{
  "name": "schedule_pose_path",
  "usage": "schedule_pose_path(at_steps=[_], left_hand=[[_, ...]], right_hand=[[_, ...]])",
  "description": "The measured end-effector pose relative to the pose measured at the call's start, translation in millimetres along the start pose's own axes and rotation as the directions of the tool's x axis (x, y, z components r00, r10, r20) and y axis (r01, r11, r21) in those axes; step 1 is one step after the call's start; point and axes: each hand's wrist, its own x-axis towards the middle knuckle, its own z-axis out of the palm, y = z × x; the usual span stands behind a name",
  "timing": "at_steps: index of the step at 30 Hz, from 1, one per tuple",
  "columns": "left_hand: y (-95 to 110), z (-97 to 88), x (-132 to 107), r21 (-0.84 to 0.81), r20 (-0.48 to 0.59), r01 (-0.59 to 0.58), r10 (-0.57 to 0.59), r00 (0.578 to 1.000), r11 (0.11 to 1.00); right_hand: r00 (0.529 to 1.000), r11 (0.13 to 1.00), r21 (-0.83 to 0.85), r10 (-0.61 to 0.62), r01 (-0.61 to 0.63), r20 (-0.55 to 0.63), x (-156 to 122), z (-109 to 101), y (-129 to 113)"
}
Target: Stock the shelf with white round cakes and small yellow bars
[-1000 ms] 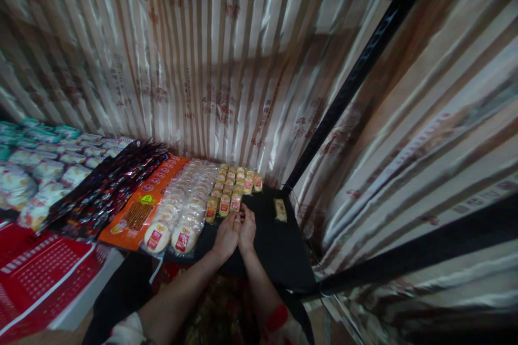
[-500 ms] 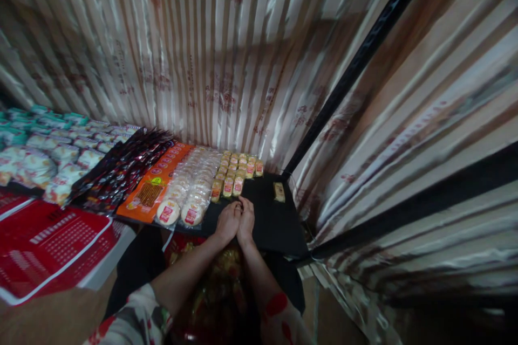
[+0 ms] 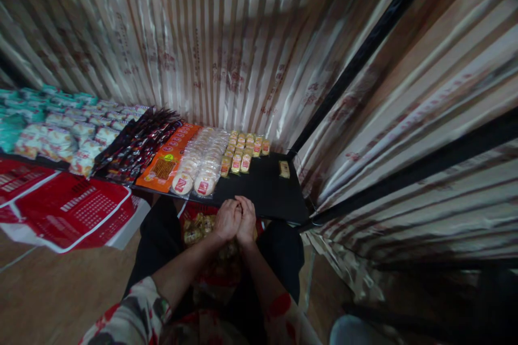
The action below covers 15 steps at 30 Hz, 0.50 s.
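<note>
Nearest, floral sleeves (image 3: 133,304) & forearms run up over dark-trousered legs (image 3: 156,240). B/w the legs, directly under the hands & out to approx. 8 o'clock: loose gold packets (image 3: 198,230) in a red bag (image 3: 208,209). L hand (image 3: 227,219) & R hand (image 3: 246,221) are pressed tog., fingers curled, tips meeting; can't tell if anything's pinched b/w them. Tips overlap the front edge of the black shelf (image 3: 265,192) in view; contact unclear.

From the grip, rows of small gold packets (image 3: 243,153) stand at 12 o'clock, just past a strip of shelf. One lone packet (image 3: 284,169) lies apart at 1–2 o'clock. Room to move: black surface b/w tips & front row, widening twd 2 o'clock; shelf's R edge at approx. 2–3.

Others: clear-wrapped round crackers (image 3: 204,183) at 11, touching or just beside the gold rows; then orange packet (image 3: 164,167), dark packs (image 3: 137,143), white packs (image 3: 83,153) & teal packs (image 3: 14,129) strung out twd 10. Red-white bag (image 3: 87,207) hangs below the shelf edge at 9. Black post (image 3: 356,64) rises from the far R corner, approx. 1–2, blocking that side; striped sheeting (image 3: 238,64) backs it all, 12 o'clock.
</note>
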Motion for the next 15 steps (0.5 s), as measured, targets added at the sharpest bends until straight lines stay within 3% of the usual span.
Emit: schedule_pose_path(at_steps=[4,8,12,15], left_hand=[[-12,6.2,-23,0.018,0.034,-0.029,0.028,0.999,0.999],[-22,16.5,-39,0.051,0.088,0.034,-0.038,0.995,0.998],[-37,27.2,-49,0.082,0.187,0.145,-0.158,0.970,0.986],[-54,34.0,-57,0.102,0.243,0.208,-0.227,0.943,0.973]], right_hand=[[0.999,1.000,-0.014,-0.005,0.005,0.047,-25,2,11],[0.986,0.989,-0.139,0.067,-0.046,0.152,-44,13,29],[0.937,0.952,-0.297,0.173,-0.079,0.305,-57,29,42],[0.875,0.905,-0.419,0.265,-0.079,0.406,-66,37,47]])
